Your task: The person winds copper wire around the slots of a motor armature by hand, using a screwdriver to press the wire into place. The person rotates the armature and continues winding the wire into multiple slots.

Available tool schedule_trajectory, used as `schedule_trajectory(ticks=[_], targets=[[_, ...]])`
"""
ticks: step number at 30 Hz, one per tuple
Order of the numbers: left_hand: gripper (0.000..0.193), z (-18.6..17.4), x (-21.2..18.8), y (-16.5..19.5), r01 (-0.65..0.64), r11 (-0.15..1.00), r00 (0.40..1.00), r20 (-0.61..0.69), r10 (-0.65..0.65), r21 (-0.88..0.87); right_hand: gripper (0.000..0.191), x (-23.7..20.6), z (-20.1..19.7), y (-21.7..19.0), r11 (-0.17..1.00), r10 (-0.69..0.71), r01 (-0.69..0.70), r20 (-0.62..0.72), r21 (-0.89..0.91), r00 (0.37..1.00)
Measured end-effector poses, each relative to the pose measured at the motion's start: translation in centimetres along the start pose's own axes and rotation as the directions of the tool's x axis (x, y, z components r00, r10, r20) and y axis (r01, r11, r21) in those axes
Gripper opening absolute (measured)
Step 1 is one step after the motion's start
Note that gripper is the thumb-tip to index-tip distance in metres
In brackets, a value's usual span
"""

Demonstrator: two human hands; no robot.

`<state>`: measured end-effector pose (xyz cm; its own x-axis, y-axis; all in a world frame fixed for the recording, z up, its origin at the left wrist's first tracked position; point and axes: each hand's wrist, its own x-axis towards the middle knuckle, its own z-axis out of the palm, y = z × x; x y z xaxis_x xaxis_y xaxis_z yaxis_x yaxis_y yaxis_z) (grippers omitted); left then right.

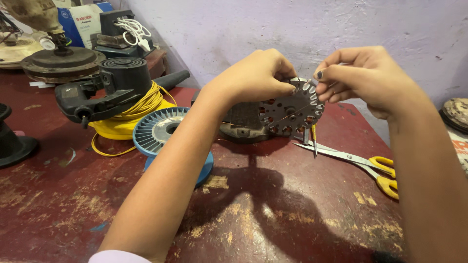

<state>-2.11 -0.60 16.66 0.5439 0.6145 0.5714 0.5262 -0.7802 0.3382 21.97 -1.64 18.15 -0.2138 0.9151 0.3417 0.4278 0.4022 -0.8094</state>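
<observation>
Stator [291,112] held above table [273,214], upright on edge, flat face toward camera. Left hand [256,75] pinched on upper left rim; right hand [363,78] pinched on upper right rim.

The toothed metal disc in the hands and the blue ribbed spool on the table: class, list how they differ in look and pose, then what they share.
The toothed metal disc is grey steel with copper showing in its slots; the blue ribbed spool is blue plastic with fine radial ribs. The disc is held upright in the air, left hand and right hand each with a grip on its rim; the spool rests untouched on the red table. Both are round with a central hole.
</observation>
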Motion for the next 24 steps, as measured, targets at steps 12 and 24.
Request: schedule_trajectory(ticks=[12,24], targets=[[0.035,0.1,-0.1,0.8,0.023,1.000,1.000,-0.019,-0.023,0.008,0.012,1.0,0.3,1.5,0.995,-0.014,0.009,0.050,0.095,0.999],[0.034,0.1,-0.1,0.5,0.020,1.000,1.000,-0.005,-0.020,0.013,0.021,-2.0,-0.4,-1.6,0.871,-0.158,0.122,-0.036,-0.477,0.987]])
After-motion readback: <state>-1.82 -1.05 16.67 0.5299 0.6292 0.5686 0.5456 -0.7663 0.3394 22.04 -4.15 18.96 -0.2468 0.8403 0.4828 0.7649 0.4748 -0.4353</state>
